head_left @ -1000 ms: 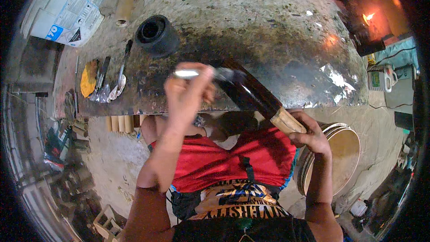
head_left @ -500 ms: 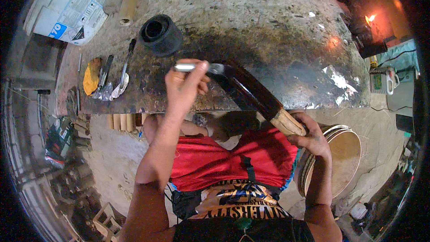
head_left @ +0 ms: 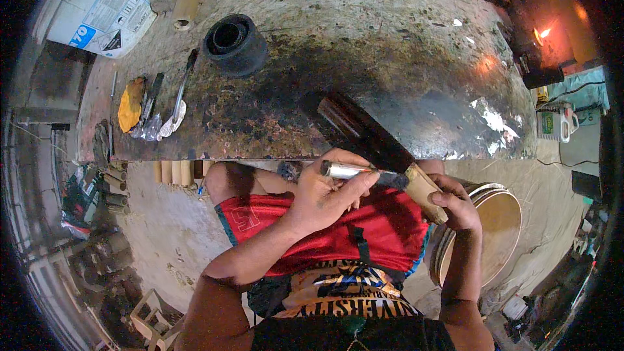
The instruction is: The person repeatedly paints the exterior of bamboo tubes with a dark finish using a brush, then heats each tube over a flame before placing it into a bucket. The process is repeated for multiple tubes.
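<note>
My left hand (head_left: 331, 192) is closed around the pale, metallic-looking handle of a brush (head_left: 394, 180). The brush's dark bristles point right and lie against or close beside the workpiece near its bare end. My right hand (head_left: 456, 207) grips the near end of a long bamboo-like piece (head_left: 367, 131), coated glossy dark brown over most of its length. Its held end is uncoated and pale. The piece slants up and left, with its far end over the scorched table (head_left: 273, 110). The fingers of my right hand are partly hidden behind it.
A dark round pot (head_left: 234, 45) stands at the back left, near a white bucket (head_left: 104, 13). Left of it lie a yellow cloth (head_left: 132, 105) and a spoon-like tool (head_left: 175, 117). A flame (head_left: 545, 32) burns far right. Round lids or drums (head_left: 497, 234) lean beside my right arm.
My left hand has moved right and toward me with the brush, from the piece's far end to near its bare end. My right hand still holds the piece, nearly unmoved.
</note>
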A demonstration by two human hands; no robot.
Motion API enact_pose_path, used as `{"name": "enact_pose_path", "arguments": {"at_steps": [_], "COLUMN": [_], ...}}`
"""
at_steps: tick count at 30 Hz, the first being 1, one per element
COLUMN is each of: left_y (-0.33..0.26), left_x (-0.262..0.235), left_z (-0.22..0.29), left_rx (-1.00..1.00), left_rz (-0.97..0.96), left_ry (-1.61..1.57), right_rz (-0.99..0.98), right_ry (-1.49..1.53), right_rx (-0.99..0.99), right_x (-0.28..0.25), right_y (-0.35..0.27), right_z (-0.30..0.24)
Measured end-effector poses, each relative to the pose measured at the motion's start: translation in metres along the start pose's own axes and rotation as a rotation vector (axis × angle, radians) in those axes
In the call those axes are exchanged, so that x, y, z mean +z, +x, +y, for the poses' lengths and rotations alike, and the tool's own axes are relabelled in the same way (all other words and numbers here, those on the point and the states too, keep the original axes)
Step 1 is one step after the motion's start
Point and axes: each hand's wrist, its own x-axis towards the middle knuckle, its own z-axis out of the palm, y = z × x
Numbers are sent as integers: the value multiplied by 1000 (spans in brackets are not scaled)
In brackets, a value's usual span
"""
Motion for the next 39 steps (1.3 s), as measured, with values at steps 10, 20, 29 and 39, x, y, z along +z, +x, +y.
{"name": "enact_pose_path", "arguments": {"at_steps": [10,20,29,39], "left_y": [67,12,74,21], "left_x": [-87,-2,-78,1], "left_z": [27,-3,16,-4], "left_rx": [169,24,95,-41], "left_rz": [426,3,356,-9], "left_ry": [228,6,186,-15], "right_rz": [30,64,125,49], "right_ry": [-3,-54,-52,-17], "right_rx": [21,-34,-52,-51], "right_x": [-8,5,7,22], "right_y": [7,2,8,-2], "right_z": [8,-6,-4,-25]}}
